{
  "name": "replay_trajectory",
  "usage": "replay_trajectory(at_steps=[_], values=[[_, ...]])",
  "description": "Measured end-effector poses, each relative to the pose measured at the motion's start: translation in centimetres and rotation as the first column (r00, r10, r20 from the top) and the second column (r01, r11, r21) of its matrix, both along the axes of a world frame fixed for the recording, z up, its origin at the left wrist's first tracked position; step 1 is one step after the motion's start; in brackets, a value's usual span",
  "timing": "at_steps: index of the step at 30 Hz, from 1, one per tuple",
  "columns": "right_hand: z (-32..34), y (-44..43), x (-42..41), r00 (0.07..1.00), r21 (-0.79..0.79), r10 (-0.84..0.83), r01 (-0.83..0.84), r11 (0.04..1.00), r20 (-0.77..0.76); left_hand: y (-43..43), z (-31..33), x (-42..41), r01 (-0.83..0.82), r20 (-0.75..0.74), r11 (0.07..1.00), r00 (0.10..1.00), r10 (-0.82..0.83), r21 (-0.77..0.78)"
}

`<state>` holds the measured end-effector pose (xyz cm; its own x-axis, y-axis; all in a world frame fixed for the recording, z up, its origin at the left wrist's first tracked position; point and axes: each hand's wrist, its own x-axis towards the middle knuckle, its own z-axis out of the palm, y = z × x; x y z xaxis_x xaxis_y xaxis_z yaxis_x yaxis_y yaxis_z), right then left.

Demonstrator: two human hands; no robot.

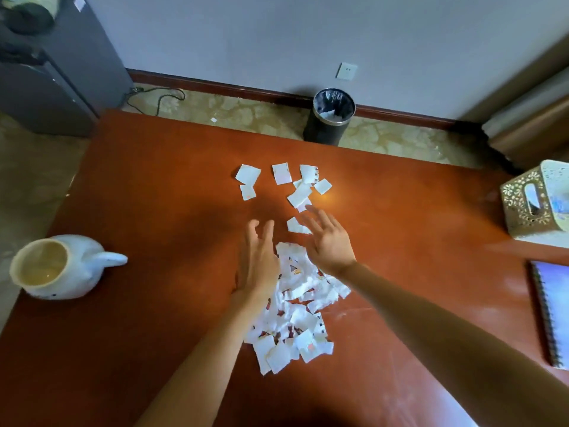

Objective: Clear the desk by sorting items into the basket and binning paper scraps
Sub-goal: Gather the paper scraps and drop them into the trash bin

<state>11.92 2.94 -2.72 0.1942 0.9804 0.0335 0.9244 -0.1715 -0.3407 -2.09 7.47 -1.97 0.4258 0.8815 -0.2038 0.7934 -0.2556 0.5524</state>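
A heap of torn white paper scraps (295, 306) lies on the red-brown desk (154, 211) in front of me. More loose scraps (281, 173) are spread flat farther back, toward the desk's far edge. My left hand (257, 260) hovers at the heap's left side with its fingers spread and holds nothing. My right hand (329, 238) reaches over the heap's far end, fingers straight, above a single scrap (294, 225). Beyond the desk, on the floor, stands a black bin (329, 118) holding some white paper.
A white teapot-shaped vessel (58, 266) sits at the desk's left edge. At the right edge are a cream perforated basket (538, 201) and a spiral notebook (551, 312). A grey cabinet (55, 72) stands at the back left. One scrap (213, 119) lies on the floor.
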Motion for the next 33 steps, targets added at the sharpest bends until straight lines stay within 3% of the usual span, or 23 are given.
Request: replay_trajectory(at_steps=[3,6,11,20,23,27,33], values=[[0.6,3.9,1.6,0.993,-0.188,-0.116,0.112,0.976,-0.008,4.8,-0.6,1.9,-0.033,-0.035,0.998,0.999,0.035,0.05],[-0.2,7.6,3.4,0.991,-0.415,-0.131,0.109,0.903,-0.024,8.2,-1.8,3.3,0.019,-0.2,1.0,0.98,-0.014,0.021],[-1.8,11.5,4.7,0.998,-0.528,-0.049,0.027,0.849,-0.028,11.1,-3.5,4.0,0.093,-0.361,0.995,0.927,-0.104,-0.048],[-2.9,6.2,3.4,0.99,-0.434,0.131,-0.141,0.89,-0.053,7.8,-4.1,1.8,0.306,-0.393,0.95,0.882,-0.259,0.061],[-2.8,2.2,2.3,0.993,-0.41,0.074,-0.106,0.906,-0.094,4.3,-4.4,-0.7,0.331,-0.354,0.942,0.889,-0.291,0.058],[-2.6,-2.2,0.2,0.989,-0.436,0.004,-0.067,0.897,-0.146,-0.3,-5.0,-4.6,0.297,-0.211,0.938,0.943,-0.258,0.179],[-2.2,-6.0,-1.5,0.99,-0.469,-0.041,-0.027,0.883,-0.134,-5.7,-5.0,-8.1,0.327,-0.216,0.942,0.928,-0.304,0.077]])
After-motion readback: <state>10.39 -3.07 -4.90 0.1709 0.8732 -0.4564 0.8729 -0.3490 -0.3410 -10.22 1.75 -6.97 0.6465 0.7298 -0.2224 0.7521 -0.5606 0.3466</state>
